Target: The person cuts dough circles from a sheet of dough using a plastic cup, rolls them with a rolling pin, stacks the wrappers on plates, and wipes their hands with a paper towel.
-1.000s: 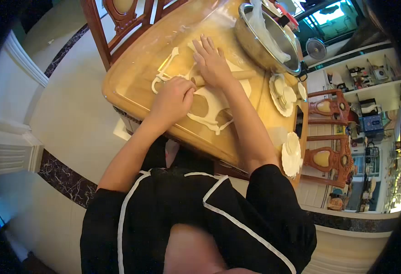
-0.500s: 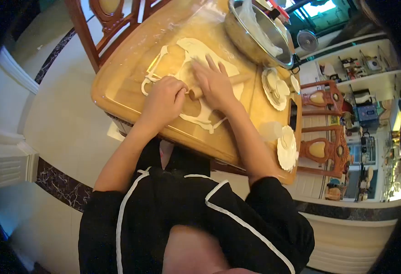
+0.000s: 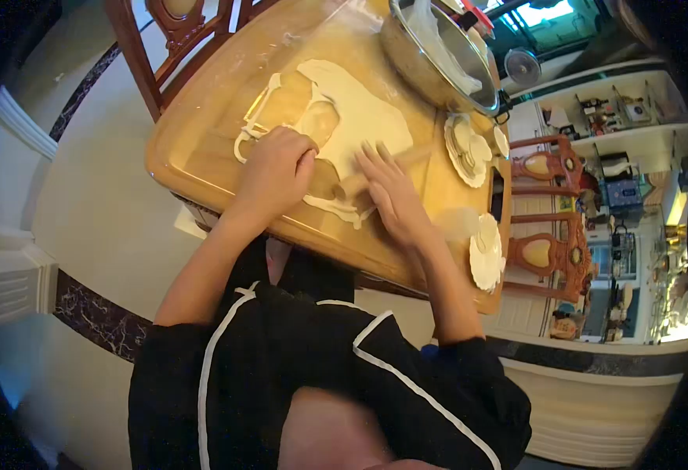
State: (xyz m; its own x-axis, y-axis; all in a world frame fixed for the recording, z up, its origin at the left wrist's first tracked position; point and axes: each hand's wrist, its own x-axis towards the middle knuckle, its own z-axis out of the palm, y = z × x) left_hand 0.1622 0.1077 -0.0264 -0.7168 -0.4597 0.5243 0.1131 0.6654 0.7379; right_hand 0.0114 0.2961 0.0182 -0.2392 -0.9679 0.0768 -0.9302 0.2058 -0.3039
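Note:
A thin, pale dough sheet (image 3: 357, 110) with cut-out gaps and loose strips lies on the wooden table (image 3: 203, 149). My left hand (image 3: 280, 163) is closed at the sheet's near left edge, thumb against curled fingers, pinching what looks like dough; its fingertips are partly hidden. On the near right part of the sheet rests a wooden rolling pin (image 3: 349, 186). Over it lies my right hand (image 3: 391, 192), fingers stretched out and the palm low on the wood. The hand covers the pin's middle.
A large metal basin (image 3: 430, 66) with a plastic bag in it stands at the table's far right. Two scalloped plates with round dough pieces, a farther plate (image 3: 455, 160) and a nearer plate (image 3: 481, 270), line the right edge beside a translucent cup (image 3: 458, 224). Carved chairs (image 3: 544, 251) stand beyond.
My right hand and the rolling pin have moved toward my body and slightly right, baring more of the dough sheet. My left hand stays at the dough's edge, almost unmoved.

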